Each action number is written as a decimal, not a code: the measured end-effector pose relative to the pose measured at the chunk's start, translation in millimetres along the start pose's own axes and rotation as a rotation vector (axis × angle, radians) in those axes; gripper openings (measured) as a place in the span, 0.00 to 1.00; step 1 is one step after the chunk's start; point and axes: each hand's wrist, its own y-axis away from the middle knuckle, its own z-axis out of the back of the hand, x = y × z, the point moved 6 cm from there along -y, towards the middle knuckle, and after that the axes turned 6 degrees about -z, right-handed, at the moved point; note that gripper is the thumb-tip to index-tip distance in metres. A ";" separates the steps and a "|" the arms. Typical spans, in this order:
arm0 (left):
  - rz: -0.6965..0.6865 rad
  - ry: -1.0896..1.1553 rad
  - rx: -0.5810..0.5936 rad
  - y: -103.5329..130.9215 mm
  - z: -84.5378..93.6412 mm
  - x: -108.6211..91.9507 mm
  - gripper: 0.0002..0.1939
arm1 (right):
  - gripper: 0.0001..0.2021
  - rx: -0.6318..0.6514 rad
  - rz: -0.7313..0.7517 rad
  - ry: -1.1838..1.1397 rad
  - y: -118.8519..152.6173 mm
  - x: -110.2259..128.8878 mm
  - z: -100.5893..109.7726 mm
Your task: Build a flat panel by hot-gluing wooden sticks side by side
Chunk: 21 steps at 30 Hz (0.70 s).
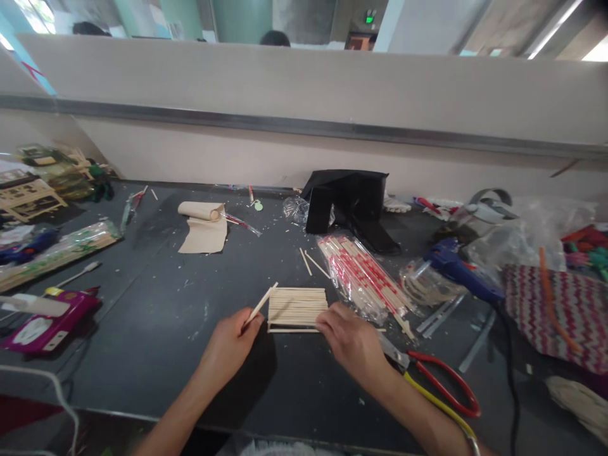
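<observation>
Left hand: closed around a short pale wooden stick (260, 304), the left hand (237, 334) beside the panel.
Right hand: fingers pinched, the right hand (349, 334) at the panel's right edge.
Panel: flat rectangular pale-wood stick panel (297, 305), on the dark grey tabletop (156, 354) between both hands.
</observation>
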 end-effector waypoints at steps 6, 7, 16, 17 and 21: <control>-0.003 -0.125 0.075 -2.9 -6.7 -1.3 0.19 | 0.11 0.020 -0.004 0.040 -0.4 0.5 -0.7; -0.003 -0.141 0.081 -3.3 -6.9 -1.0 0.19 | 0.11 0.021 -0.006 0.045 -0.8 0.8 -0.7; 0.013 -0.194 0.145 -3.7 -10.5 0.1 0.16 | 0.09 -0.001 -0.026 0.057 -1.6 0.2 -5.0; 0.017 -0.201 0.147 -3.8 -10.7 0.1 0.16 | 0.09 -0.003 -0.030 0.059 -1.5 -0.2 -5.4; 0.022 -0.229 0.151 -4.6 -11.5 -1.0 0.17 | 0.08 -0.020 -0.050 0.079 -1.2 -1.1 -5.0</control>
